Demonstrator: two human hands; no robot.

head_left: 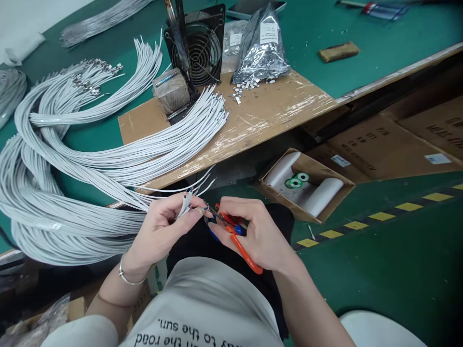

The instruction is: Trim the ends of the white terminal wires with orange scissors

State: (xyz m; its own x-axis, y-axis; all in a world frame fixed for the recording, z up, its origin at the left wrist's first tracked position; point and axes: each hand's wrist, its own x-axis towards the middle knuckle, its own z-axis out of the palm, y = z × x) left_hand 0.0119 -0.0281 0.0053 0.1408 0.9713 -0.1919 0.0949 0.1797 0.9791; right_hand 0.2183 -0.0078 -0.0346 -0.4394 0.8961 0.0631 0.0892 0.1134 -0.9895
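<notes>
My left hand (168, 226) is closed on a few white cables (185, 205), their ends sticking up between thumb and fingers. In my right hand (256, 231) is a pair of pliers with orange handles (246, 255). The pliers' jaws reach the cable end at my left thumb tip; whether they grip it I cannot tell. A thick bundle of white cables (159, 149) curves across the bench to my left, its trimmed ends lying on a cardboard sheet (267, 108). Something blue shows behind the pliers, mostly hidden.
A black fan (202, 53) stands behind a tape-wrapped block (171, 91). Beside it, a plastic bag of small metal parts (260, 48) spills some connectors (246, 87). An open carton (325, 173) with rolls sits on the floor at right. A brown block (339, 51) lies on the green bench.
</notes>
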